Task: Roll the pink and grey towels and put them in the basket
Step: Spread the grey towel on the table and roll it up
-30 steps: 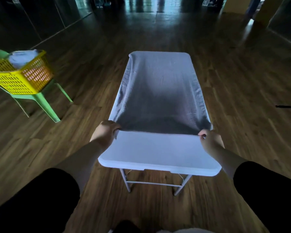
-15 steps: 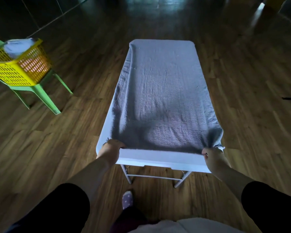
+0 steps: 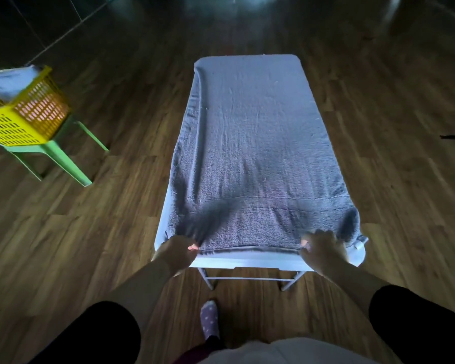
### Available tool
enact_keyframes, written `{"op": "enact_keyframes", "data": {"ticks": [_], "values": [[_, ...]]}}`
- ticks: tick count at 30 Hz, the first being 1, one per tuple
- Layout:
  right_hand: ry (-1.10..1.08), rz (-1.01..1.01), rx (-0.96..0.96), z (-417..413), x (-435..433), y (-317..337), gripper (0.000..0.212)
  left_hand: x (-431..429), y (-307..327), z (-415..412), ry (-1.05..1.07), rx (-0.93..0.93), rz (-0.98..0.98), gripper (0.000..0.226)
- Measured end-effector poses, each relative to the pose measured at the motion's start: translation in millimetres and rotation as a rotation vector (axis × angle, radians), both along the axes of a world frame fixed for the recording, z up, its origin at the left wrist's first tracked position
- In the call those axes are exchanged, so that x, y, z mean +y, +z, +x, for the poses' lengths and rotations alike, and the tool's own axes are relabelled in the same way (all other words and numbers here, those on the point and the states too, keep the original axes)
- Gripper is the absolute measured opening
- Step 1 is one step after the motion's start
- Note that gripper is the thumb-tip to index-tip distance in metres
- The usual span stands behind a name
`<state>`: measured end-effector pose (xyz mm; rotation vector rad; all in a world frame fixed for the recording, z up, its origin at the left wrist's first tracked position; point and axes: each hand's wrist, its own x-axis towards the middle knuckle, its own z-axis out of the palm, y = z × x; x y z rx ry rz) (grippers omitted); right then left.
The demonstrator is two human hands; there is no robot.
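1. A grey terry-cloth towel (image 3: 255, 143) is lying flat along a narrow white folding counter (image 3: 247, 260), covering nearly all of it. The towel's left side and near right corner are drooping over the edges.
2. The left hand (image 3: 177, 252) is pinching the towel's near hem at the left corner, fingers and thumb closed on the cloth.
3. The right hand (image 3: 323, 249) is gripping the same hem close to the right corner, fingers curled over the cloth.
4. A yellow perforated plastic basket (image 3: 24, 119) is sitting on a pale green plastic chair (image 3: 63, 158), well apart to the counter's left.
5. A pale bundled cloth (image 3: 9, 81) is showing above the basket's rim, and something pink is glowing through its slotted wall.
6. A foot in a spotted purple sock (image 3: 209, 320) is standing on the brown wooden plank floor (image 3: 90, 232), near the counter's legs.
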<state>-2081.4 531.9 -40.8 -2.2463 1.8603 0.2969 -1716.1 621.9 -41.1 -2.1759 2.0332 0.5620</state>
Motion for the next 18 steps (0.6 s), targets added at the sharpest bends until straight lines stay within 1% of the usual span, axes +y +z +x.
{"op": "enact_keyframes", "data": {"ticks": [3, 4, 6, 7, 9, 10, 13, 14, 15, 17, 18], "values": [[0.11, 0.035, -0.173, 36.8, -1.6, -4.1, 0.025, -5.9, 0.6, 6.0, 0.098, 0.106, -0.069, 0.023], [0.137, 0.06, -0.224, 49.0, -1.1, -6.1, 0.026, -7.8, 2.6, 8.5, 0.147, 0.138, -0.061, 0.02], [0.17, 0.115, -0.281, 71.4, -1.5, -8.2, 0.031, -10.7, 6.6, 15.1, 0.23, 0.192, -0.087, 0.019], [0.189, 0.137, -0.291, 81.8, -2.3, -9.3, 0.034, -11.7, 5.0, 21.5, 0.261, 0.229, -0.133, 0.021], [0.221, 0.172, -0.3, 101.0, -2.8, -11.1, 0.041, -14.7, 2.7, 32.5, 0.337, 0.243, -0.2, 0.027], [0.233, 0.186, -0.304, 110.0, -2.7, -11.6, 0.044, -17.4, 3.4, 37.3, 0.419, 0.24, -0.199, 0.031], [0.264, 0.231, -0.284, 132.8, -0.9, -15.4, 0.047, -22.8, 5.2, 49.5, 0.736, 0.329, -0.183, 0.04], [0.271, 0.23, -0.26, 138.1, -0.6, -17.6, 0.046, -23.1, 6.4, 51.8, 0.775, 0.359, -0.143, 0.039], [0.272, 0.222, -0.238, 142.1, -0.6, -19.0, 0.045, -22.5, 5.8, 53.6, 0.785, 0.387, -0.097, 0.033], [0.265, 0.208, -0.216, 146.6, -1.4, -19.4, 0.041, -20.6, 2.1, 55.1, 0.728, 0.386, -0.047, 0.018], [0.265, 0.202, -0.213, 147.2, -1.8, -18.7, 0.04, -19.9, 1.4, 53.7, 0.702, 0.365, -0.036, 0.015]]}}
